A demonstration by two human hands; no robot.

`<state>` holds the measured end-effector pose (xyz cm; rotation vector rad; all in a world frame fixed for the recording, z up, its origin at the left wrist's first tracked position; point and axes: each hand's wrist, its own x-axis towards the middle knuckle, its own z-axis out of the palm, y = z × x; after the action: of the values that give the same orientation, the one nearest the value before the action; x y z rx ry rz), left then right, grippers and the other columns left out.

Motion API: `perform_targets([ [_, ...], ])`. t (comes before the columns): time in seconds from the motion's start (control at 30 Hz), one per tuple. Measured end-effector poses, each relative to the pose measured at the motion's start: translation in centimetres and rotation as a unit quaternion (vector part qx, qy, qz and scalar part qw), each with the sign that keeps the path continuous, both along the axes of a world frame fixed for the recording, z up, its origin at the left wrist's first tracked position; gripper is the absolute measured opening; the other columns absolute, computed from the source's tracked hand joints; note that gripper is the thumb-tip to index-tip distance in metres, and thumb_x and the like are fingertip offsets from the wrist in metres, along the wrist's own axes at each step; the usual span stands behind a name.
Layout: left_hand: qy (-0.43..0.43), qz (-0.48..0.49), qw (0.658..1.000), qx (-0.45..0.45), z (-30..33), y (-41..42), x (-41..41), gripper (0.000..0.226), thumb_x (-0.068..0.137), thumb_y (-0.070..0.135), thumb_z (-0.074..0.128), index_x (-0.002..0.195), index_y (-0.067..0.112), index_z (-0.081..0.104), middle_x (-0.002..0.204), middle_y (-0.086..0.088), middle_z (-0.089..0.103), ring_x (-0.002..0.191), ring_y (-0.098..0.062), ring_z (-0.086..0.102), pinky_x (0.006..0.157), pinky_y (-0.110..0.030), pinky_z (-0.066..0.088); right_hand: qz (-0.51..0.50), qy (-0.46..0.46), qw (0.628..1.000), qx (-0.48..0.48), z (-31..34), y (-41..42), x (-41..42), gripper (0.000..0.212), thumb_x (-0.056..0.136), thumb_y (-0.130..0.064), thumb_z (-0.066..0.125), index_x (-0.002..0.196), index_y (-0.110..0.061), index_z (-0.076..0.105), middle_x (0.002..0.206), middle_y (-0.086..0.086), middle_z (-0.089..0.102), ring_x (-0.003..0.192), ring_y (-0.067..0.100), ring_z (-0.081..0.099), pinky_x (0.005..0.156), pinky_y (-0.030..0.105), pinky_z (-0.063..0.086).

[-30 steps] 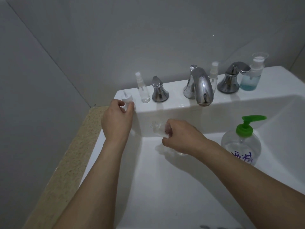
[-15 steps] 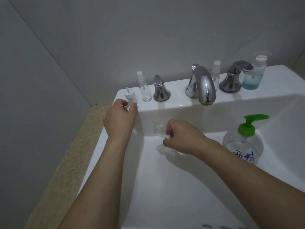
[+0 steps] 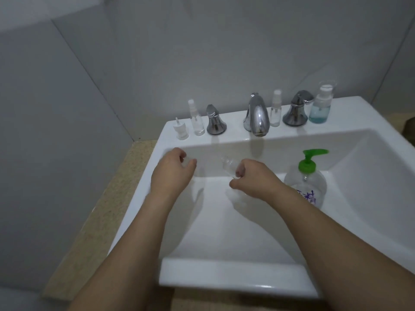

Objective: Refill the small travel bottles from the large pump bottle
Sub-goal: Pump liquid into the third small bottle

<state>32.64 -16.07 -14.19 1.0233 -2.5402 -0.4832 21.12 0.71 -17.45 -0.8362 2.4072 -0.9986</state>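
holding uncapped travel bottle (image 3: 229, 166) in right hand (image 3: 253, 180)

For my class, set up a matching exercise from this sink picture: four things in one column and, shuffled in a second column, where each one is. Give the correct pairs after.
Things
1. large pump bottle
2. loose spray cap
3. uncapped small bottle
4. bottle with blue liquid

Places
A. held in the right hand
B. far left on the sink's back ledge
C. standing inside the basin, to the right
D. far right on the back ledge, beside the right tap handle

Pairs: 1-C, 2-B, 3-A, 4-D
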Motion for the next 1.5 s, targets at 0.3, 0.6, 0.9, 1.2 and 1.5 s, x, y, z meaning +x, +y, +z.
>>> perform_targets([
  [0.3, -0.103, -0.084, 0.988, 0.075, 1.5, 7.5, 2.2, 0.027, 0.091, 0.04, 0.054, 0.107, 0.019, 0.061, 0.106, 0.003, 0.063, 0.094, -0.017, 0.058, 0.077, -0.03, 0.047, -0.018, -0.003, 0.999, -0.029, 2.3, 8.3, 3.8, 0.019, 0.073, -0.027, 0.069, 0.079, -0.02, 0.053, 0.084, -0.007, 0.057, 0.071, 0.01, 0.055, 0.055, 0.025, 0.04],
  [0.6, -0.052, -0.135, 0.967, 0.211, 5.0, 16.3, 0.6, 0.024, 0.095, 0.024, 0.047, 0.103, 0.009, 0.063, 0.101, -0.005, 0.064, 0.088, -0.023, 0.059, 0.073, -0.032, 0.046, -0.098, -0.049, 0.992, -0.069, 4.2, 18.4, 2.0, 0.024, 0.072, -0.024, 0.075, 0.085, -0.014, 0.058, 0.081, 0.002, 0.062, 0.071, 0.017, 0.059, 0.061, 0.029, 0.045],
  [0.9, -0.06, -0.079, 0.945, 0.31, 7.7, 19.8, -5.0, 0.027, 0.096, 0.023, 0.043, 0.107, 0.008, 0.062, 0.104, -0.005, 0.058, 0.088, -0.023, 0.052, 0.078, -0.035, 0.038, -0.081, -0.041, 0.994, -0.052, 5.0, 20.0, -1.8, 0.027, 0.071, -0.019, 0.079, 0.089, -0.016, 0.059, 0.089, 0.0, 0.06, 0.073, 0.015, 0.056, 0.063, 0.028, 0.047],
  [1.2, -0.153, -0.011, 0.928, 0.341, 6.3, 19.5, -9.6, 0.053, 0.098, 0.049, 0.029, 0.109, 0.008, 0.061, 0.117, -0.009, 0.056, 0.111, -0.033, 0.052, 0.098, -0.058, 0.04, -0.111, 0.02, 0.994, -0.005, 3.1, 19.0, -5.1, 0.022, 0.074, -0.018, 0.073, 0.087, -0.021, 0.055, 0.092, -0.002, 0.06, 0.083, 0.019, 0.059, 0.076, 0.033, 0.053],
  [1.5, -0.163, 0.01, 0.908, 0.386, 4.2, 20.0, -13.0, 0.055, 0.094, 0.057, 0.033, 0.103, 0.007, 0.056, 0.106, -0.014, 0.059, 0.103, -0.036, 0.056, 0.09, -0.062, 0.046, -0.144, 0.059, 0.988, 0.002, 1.9, 18.5, -5.8, 0.015, 0.079, -0.016, 0.063, 0.09, -0.018, 0.052, 0.09, 0.001, 0.059, 0.085, 0.024, 0.057, 0.069, 0.031, 0.048],
])
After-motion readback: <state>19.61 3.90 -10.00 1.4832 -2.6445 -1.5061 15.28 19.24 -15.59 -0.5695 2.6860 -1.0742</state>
